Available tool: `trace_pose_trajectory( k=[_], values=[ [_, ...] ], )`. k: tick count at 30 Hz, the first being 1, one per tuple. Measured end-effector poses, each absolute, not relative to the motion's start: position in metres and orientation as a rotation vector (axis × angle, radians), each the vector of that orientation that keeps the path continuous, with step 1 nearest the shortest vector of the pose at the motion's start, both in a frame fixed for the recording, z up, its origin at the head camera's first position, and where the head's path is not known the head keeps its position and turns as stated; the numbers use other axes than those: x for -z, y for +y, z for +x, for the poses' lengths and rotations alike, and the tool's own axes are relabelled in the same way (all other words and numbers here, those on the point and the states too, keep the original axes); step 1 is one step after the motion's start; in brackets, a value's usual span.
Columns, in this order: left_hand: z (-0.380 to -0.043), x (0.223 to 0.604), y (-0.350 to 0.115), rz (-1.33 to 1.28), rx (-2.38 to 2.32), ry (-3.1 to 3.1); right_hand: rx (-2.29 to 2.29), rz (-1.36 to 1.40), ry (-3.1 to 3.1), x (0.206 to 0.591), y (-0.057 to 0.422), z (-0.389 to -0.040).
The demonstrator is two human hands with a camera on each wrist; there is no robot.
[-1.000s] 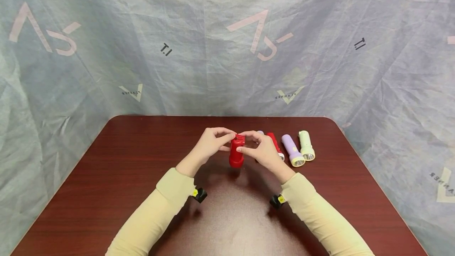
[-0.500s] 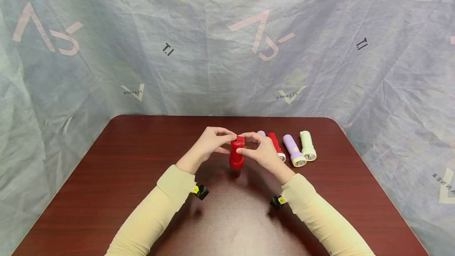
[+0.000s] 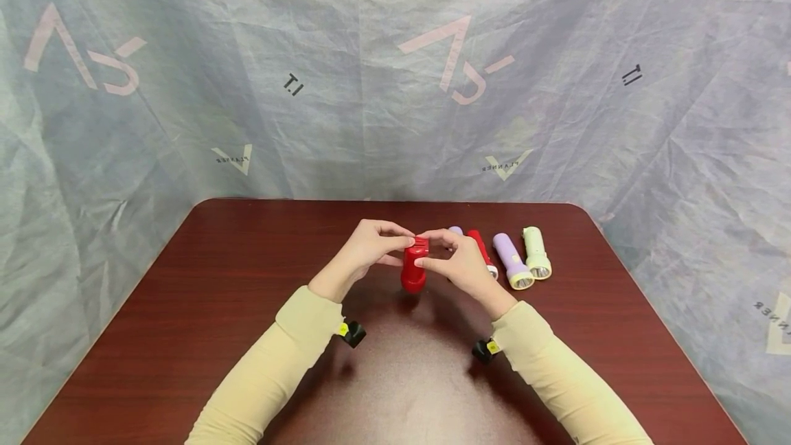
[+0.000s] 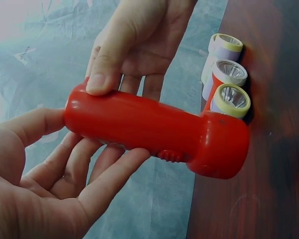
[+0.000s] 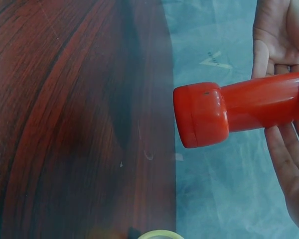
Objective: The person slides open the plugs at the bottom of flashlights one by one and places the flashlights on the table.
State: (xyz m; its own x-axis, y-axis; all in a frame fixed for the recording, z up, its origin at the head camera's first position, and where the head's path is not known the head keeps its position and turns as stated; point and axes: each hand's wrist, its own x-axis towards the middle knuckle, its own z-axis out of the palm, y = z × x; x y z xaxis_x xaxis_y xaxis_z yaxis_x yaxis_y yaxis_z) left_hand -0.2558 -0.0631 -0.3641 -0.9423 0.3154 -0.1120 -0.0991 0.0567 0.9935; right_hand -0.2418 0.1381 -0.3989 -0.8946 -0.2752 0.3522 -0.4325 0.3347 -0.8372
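Note:
A red flashlight (image 3: 413, 275) hangs head-down above the table between two hands, its shadow beneath it. My left hand (image 3: 366, 249) pinches its tail end from the left, thumb and fingertip meeting at the top. From the other side my right hand (image 3: 460, 263) grips it near the tail, thumb against the body and index finger at the top. In the left wrist view, a ridged switch (image 4: 172, 156) shows on the body near the wide head (image 4: 222, 147). The right wrist view has the smooth side of the same head (image 5: 202, 115).
Right of the hands, several flashlights lie on the dark red table (image 3: 185, 335): a pale green one (image 3: 534, 249), a lilac one (image 3: 508, 253), a red one (image 3: 477, 242), and another lilac one (image 3: 456, 230) mostly behind my right hand. A grey printed cloth (image 3: 358, 122) hangs behind the table.
Both hands keep their grip on the red flashlight, still upright with its head down. Hands, flashlight and background shift very slightly rightward in the head view.

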Motion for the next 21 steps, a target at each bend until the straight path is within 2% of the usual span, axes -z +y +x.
trace_pose_trajectory(
  k=[9, 21],
  values=[
    [-0.254, 0.361, -0.059, 0.208, -1.987, 2.017, -1.512, 0.668, -2.445, 0.370, 0.133, -0.223],
    [-0.252, 0.362, -0.058, 0.194, -1.979, 2.024, -1.512, 0.658, -2.467, 0.365, 0.133, -0.219]
  ],
)
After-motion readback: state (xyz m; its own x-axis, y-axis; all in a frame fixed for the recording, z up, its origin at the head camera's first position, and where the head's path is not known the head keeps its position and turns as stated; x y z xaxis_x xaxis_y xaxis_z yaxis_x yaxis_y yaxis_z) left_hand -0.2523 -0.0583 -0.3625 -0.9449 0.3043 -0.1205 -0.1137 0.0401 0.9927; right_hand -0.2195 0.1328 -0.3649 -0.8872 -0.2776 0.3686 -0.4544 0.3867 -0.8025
